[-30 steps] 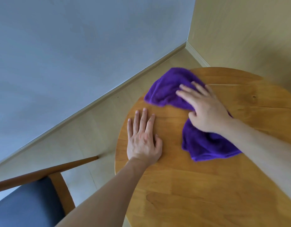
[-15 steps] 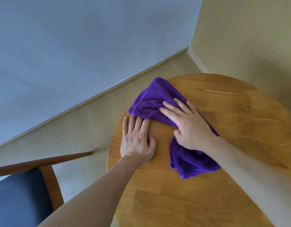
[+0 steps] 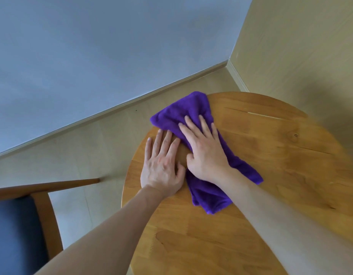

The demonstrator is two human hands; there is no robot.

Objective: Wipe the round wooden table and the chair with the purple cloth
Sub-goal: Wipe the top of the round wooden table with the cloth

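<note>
A crumpled purple cloth [image 3: 191, 114] lies on the far left part of the round wooden table [image 3: 271, 165], its far end reaching past the rim. My right hand [image 3: 204, 151] presses flat on the cloth with straight, spread fingers. Just to its left, my left hand [image 3: 161, 165] rests flat on the bare wood near the table's left edge, fingertips touching the cloth's edge. A wooden chair [image 3: 42, 205] with a dark blue seat [image 3: 13, 235] stands at the lower left, apart from the table.
Pale floor [image 3: 92, 145] runs between table and chair. A grey-blue wall [image 3: 92, 56] with a skirting board lies beyond, and a beige wall [image 3: 300, 46] closes the corner at the right, close behind the table.
My right hand has pushed the cloth leftward and toward the far left rim, right next to my left hand. The left hand has stayed flat on the table.
</note>
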